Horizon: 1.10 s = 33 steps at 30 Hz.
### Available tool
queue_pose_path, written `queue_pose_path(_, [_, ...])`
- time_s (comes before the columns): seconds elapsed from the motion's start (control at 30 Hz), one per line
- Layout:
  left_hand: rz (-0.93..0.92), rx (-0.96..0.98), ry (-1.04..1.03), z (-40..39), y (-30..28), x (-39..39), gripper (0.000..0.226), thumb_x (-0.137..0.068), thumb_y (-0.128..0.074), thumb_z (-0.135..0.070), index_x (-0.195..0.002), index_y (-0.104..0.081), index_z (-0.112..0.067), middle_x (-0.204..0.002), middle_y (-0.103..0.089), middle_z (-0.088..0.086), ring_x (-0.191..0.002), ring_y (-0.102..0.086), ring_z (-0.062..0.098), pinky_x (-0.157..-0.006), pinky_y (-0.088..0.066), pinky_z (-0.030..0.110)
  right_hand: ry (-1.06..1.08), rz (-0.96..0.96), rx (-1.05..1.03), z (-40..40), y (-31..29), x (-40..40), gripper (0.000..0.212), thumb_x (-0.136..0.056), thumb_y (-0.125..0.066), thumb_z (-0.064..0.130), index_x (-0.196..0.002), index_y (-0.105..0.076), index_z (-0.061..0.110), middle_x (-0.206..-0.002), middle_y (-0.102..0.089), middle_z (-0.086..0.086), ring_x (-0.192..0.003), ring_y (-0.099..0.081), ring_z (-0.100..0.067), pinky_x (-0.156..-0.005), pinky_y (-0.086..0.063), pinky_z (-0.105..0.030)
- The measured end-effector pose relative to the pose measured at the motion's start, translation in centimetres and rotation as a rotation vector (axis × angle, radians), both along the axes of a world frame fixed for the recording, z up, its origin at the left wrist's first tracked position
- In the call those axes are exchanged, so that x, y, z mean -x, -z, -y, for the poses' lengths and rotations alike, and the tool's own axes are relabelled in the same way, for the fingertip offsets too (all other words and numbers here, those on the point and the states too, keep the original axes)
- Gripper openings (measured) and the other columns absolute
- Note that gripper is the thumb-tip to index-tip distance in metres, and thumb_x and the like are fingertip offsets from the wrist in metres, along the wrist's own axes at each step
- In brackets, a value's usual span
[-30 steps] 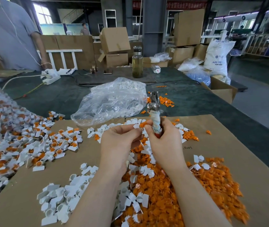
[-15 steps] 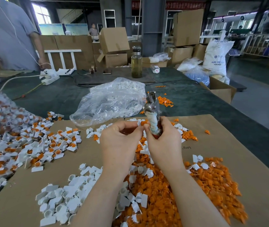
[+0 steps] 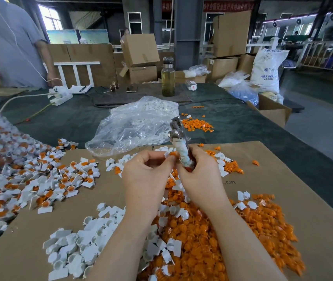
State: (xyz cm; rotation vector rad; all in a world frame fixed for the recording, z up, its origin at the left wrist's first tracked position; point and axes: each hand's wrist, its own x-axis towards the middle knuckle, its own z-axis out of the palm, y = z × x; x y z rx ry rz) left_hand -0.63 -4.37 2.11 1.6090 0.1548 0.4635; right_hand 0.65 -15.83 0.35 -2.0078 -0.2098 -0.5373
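Note:
My right hand (image 3: 199,177) grips a metal pliers-like tool (image 3: 178,138) by its cloth-wrapped handle, jaws pointing up and away. My left hand (image 3: 145,175) pinches a small white and orange plastic part (image 3: 170,154) right beside the tool's handle. Both hands hover over a cardboard sheet (image 3: 263,159). Beneath them lies a heap of orange caps (image 3: 212,230), with loose white plastic pieces (image 3: 80,246) to the lower left.
A pile of joined white-and-orange pieces (image 3: 29,179) covers the left. A clear bag of white parts (image 3: 137,124) lies behind the hands, a few orange caps (image 3: 197,124) beside it. A glass bottle (image 3: 168,78), a power strip (image 3: 60,96) and a standing person (image 3: 9,43) are farther back.
The hands have stayed together and lifted slightly. The left fingers have closed further onto the small part next to the tool handle.

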Motion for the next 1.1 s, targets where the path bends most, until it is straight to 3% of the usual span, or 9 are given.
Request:
queue_pose_path(0.1, [-0.02, -0.004, -0.015, -0.4, 0.3, -0.2, 0.01, -0.078, -0.083, -0.025, -0.074, -0.075, -0.026, -0.067, -0.072, -0.01, -0.063, -0.069, 0.007, -0.057, -0.056, 0.018, -0.059, -0.053, 0.026, 0.1, -0.3, 0.1, 0.023, -0.088, -0.066, 0.017, -0.086, -0.055, 0.037, -0.067, -0.058, 0.018, -0.067, -0.056, 0.004, -0.056, -0.039, -0.01])
queue_pose_path(0.27, [-0.007, 0.022, -0.017, -0.8, 0.5, -0.5, 0.008, -0.082, -0.08, -0.024, -0.077, -0.074, -0.025, -0.071, -0.074, -0.008, -0.07, -0.072, 0.011, -0.066, -0.058, 0.025, -0.198, -0.176, -0.05, 1.5, -1.0, 0.4, 0.015, -0.087, -0.065, 0.012, -0.092, -0.062, 0.026, -0.072, -0.063, 0.025, -0.068, -0.058, 0.006, -0.059, -0.042, -0.008])
queue_pose_path(0.4, [0.02, 0.09, 0.008, -0.9, 0.4, -0.6, 0.007, -0.085, -0.077, -0.015, -0.081, -0.073, -0.02, -0.072, -0.074, -0.005, -0.07, -0.072, 0.009, -0.062, -0.054, 0.014, -0.263, -0.301, 0.048, 2.5, -1.5, 0.7, 0.012, -0.086, -0.068, 0.014, -0.097, -0.064, 0.013, -0.09, -0.065, -0.009, -0.074, -0.059, -0.017, -0.073, -0.05, -0.041])
queue_pose_path(0.53, [0.035, 0.131, 0.025, -1.1, 0.3, -0.6, 0.008, -0.087, -0.074, -0.014, -0.083, -0.071, -0.021, -0.074, -0.075, -0.006, -0.069, -0.071, 0.007, -0.065, -0.055, 0.016, -0.324, -0.38, 0.084, 2.9, -1.7, 0.9, 0.018, -0.086, -0.069, 0.015, -0.101, -0.063, 0.007, -0.1, -0.063, -0.02, -0.091, -0.061, -0.036, -0.082, -0.051, -0.051])
queue_pose_path(0.67, [0.044, 0.175, 0.05, -1.4, 0.2, -0.7, 0.011, -0.089, -0.071, -0.012, -0.082, -0.07, -0.02, -0.07, -0.073, -0.009, -0.068, -0.07, 0.005, -0.064, -0.054, 0.013, -0.399, -0.435, 0.088, 3.0, -1.7, 1.0, 0.022, -0.081, -0.067, 0.021, -0.1, -0.063, 0.011, -0.091, -0.065, -0.012, -0.075, -0.061, -0.02, -0.077, -0.053, -0.044])
queue_pose_path(0.8, [0.051, 0.205, 0.082, -1.4, 0.1, -0.7, 0.011, -0.09, -0.07, -0.008, -0.084, -0.07, -0.017, -0.068, -0.072, -0.009, -0.064, -0.069, 0.003, -0.061, -0.052, 0.011, -0.417, -0.443, 0.104, 2.8, -1.6, 1.0, 0.02, -0.083, -0.066, 0.02, -0.1, -0.063, 0.01, -0.09, -0.062, -0.015, -0.074, -0.056, -0.017, -0.07, -0.051, -0.04])
queue_pose_path(0.87, [0.057, 0.212, 0.094, -1.5, 0.0, -0.7, 0.01, -0.089, -0.069, -0.007, -0.085, -0.07, -0.016, -0.068, -0.072, -0.008, -0.063, -0.068, 0.002, -0.06, -0.051, 0.01, -0.422, -0.444, 0.084, 2.8, -1.4, 1.0, 0.009, -0.087, -0.065, 0.011, -0.096, -0.064, 0.013, -0.078, -0.061, 0.001, -0.069, -0.056, -0.012, -0.069, -0.052, -0.039])
queue_pose_path(0.97, [0.059, 0.235, 0.106, -1.5, -0.1, -0.6, 0.012, -0.089, -0.069, -0.006, -0.083, -0.07, -0.016, -0.066, -0.071, -0.009, -0.06, -0.067, 0.002, -0.059, -0.051, 0.011, -0.402, -0.44, 0.097, 2.6, -1.4, 1.0, 0.021, -0.086, -0.06, 0.001, -0.086, -0.065, 0.022, -0.067, -0.063, 0.02, -0.06, -0.054, -0.003, -0.066, -0.05, -0.038])
queue_pose_path(1.1, [0.057, 0.265, 0.116, -1.5, -0.1, -0.5, 0.015, -0.089, -0.068, -0.003, -0.081, -0.069, -0.015, -0.062, -0.069, -0.009, -0.057, -0.065, 0.001, -0.058, -0.051, 0.012, -0.369, -0.421, 0.121, 2.4, -1.4, 1.2, 0.031, -0.084, -0.056, -0.002, -0.083, -0.065, 0.027, -0.076, -0.069, 0.015, -0.061, -0.055, -0.015, -0.065, -0.052, -0.046])
